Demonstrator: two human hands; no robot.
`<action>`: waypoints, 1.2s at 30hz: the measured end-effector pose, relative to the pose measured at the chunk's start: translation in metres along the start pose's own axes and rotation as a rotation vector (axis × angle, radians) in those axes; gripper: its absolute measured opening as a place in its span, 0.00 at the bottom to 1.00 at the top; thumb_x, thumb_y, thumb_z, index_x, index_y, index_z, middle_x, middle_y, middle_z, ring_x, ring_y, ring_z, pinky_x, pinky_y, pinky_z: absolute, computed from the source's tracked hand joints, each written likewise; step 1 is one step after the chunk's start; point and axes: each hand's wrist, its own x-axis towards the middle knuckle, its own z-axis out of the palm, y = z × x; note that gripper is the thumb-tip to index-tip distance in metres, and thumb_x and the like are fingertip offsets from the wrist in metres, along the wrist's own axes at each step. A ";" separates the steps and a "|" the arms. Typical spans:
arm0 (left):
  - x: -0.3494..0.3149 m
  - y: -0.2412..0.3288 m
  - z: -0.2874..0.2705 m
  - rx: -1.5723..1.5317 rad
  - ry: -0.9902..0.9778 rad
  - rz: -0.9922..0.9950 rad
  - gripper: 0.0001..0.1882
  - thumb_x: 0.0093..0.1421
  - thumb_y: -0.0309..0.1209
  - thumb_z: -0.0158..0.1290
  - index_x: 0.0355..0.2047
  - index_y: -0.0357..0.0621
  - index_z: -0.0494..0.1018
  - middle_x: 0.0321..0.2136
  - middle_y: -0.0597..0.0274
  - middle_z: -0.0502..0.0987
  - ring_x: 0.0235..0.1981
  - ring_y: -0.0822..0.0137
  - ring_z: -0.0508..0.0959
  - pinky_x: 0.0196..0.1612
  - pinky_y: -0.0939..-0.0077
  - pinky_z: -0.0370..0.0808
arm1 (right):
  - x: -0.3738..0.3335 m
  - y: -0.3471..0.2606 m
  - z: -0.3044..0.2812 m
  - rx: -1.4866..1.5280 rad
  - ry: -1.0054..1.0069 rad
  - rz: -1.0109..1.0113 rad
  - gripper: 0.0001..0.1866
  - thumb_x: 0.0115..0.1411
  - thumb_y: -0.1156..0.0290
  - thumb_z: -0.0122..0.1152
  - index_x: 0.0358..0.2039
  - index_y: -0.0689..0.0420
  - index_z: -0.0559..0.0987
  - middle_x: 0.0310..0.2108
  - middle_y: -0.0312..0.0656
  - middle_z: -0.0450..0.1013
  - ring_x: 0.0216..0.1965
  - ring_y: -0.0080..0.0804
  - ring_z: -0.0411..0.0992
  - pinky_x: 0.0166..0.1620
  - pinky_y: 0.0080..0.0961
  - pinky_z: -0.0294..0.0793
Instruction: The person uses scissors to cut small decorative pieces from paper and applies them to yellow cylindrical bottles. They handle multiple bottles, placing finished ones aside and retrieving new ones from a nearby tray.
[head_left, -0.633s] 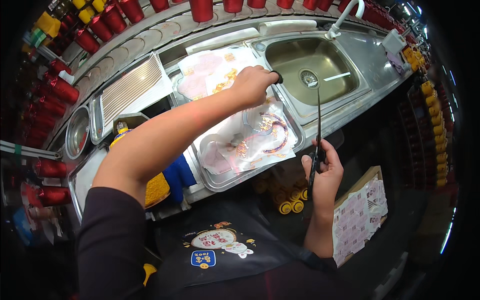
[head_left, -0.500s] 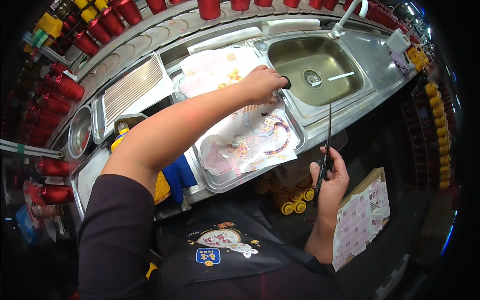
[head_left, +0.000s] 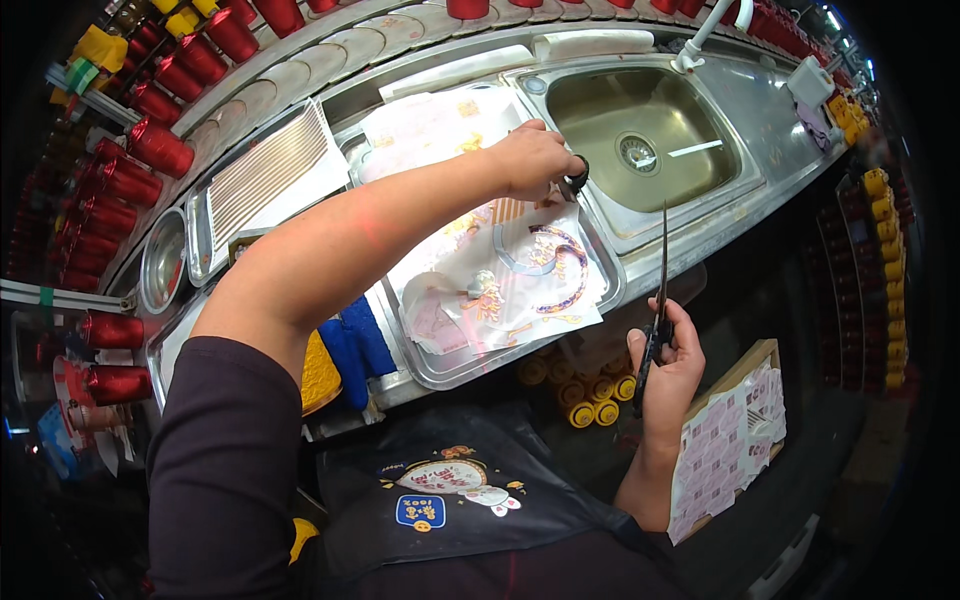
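My left hand (head_left: 540,160) reaches over the decal sheets at the sink side of the tray, fingers closed on a small dark rounded object (head_left: 577,178). The hand partly hides that object, so its kind is unclear. Under it, thin sheets printed with orange and purple designs (head_left: 520,300) lie in a metal tray (head_left: 440,375). Lower right, my right hand (head_left: 668,350) grips the dark handle of a long, thin pointed tool (head_left: 664,265). Its tip points up, and it is seen edge-on, so I cannot tell whether it is a knife or something else.
A steel sink (head_left: 640,120) with a white faucet (head_left: 700,45) adjoins the tray. Beyond the counter stand red cups (head_left: 160,147). A striped sheet (head_left: 275,175), a metal bowl (head_left: 163,262) and blue cloth (head_left: 360,340) lie leftward. A board of pink printed sheets (head_left: 722,450) is near my right forearm.
The view has shifted slightly, moving the counter right and down in the picture. More of the dark object, with a greyish part, shows at my left hand. My right hand keeps its grip.
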 end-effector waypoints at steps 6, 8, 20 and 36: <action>0.006 -0.003 0.005 -0.134 -0.031 -0.067 0.14 0.41 0.28 0.66 0.29 0.52 0.73 0.26 0.72 0.78 0.36 0.64 0.78 0.49 0.65 0.63 | 0.001 0.004 0.003 0.002 0.011 -0.031 0.25 0.57 0.83 0.65 0.56 0.67 0.72 0.49 0.38 0.73 0.43 0.18 0.70 0.46 0.15 0.72; 0.004 -0.002 0.004 -0.184 -0.070 -0.072 0.15 0.39 0.28 0.67 0.28 0.51 0.73 0.25 0.73 0.78 0.34 0.64 0.78 0.49 0.65 0.62 | 0.002 0.002 0.003 -0.019 0.001 -0.020 0.24 0.57 0.84 0.65 0.55 0.67 0.72 0.48 0.38 0.73 0.43 0.18 0.70 0.46 0.16 0.72; -0.002 -0.001 0.008 0.048 0.157 0.137 0.04 0.48 0.29 0.57 0.25 0.51 0.74 0.18 0.68 0.79 0.26 0.58 0.78 0.45 0.64 0.65 | 0.011 0.005 0.005 -0.026 0.018 -0.012 0.25 0.57 0.83 0.66 0.55 0.67 0.72 0.50 0.39 0.73 0.45 0.19 0.70 0.49 0.16 0.71; -0.019 0.008 0.030 0.153 0.569 0.311 0.02 0.48 0.27 0.56 0.20 0.48 0.74 0.26 0.60 0.81 0.38 0.64 0.82 0.63 0.57 0.70 | 0.009 -0.002 0.006 -0.038 0.044 0.013 0.24 0.58 0.83 0.65 0.55 0.68 0.72 0.49 0.39 0.73 0.44 0.20 0.71 0.48 0.16 0.72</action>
